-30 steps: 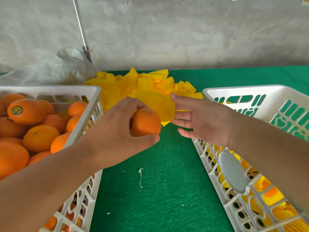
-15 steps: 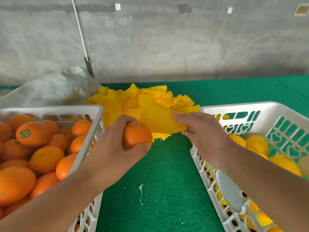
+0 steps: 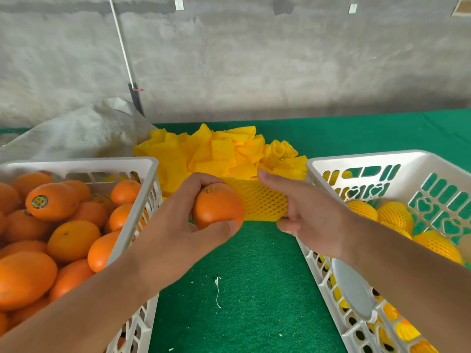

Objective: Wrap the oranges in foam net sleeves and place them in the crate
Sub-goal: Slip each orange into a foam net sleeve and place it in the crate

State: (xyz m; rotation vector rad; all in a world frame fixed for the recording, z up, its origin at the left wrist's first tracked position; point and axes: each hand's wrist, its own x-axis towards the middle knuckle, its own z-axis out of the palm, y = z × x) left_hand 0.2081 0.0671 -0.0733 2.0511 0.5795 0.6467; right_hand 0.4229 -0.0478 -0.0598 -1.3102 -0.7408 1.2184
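Note:
My left hand (image 3: 175, 230) grips a bare orange (image 3: 216, 207) above the green table, between the two crates. Just to its right, my right hand (image 3: 311, 212) holds a yellow foam net sleeve (image 3: 262, 202), thumb on top and fingers curled under it. The sleeve's left end touches the orange. A white crate (image 3: 142, 164) on the left is full of bare oranges (image 3: 51, 202). The white crate (image 3: 356, 159) on the right holds several oranges wrapped in yellow sleeves (image 3: 395, 212).
A pile of loose yellow foam sleeves (image 3: 219, 151) lies on the green felt table (image 3: 254, 289) behind my hands. A crumpled white sack (image 3: 76, 131) sits at the back left, with a thin pole (image 3: 125, 52) against the grey wall.
Both hands came lower and closer together. My right hand's grip on the sleeve changed from a fingertip pinch to fingers curled round it, and the sleeve now meets the orange.

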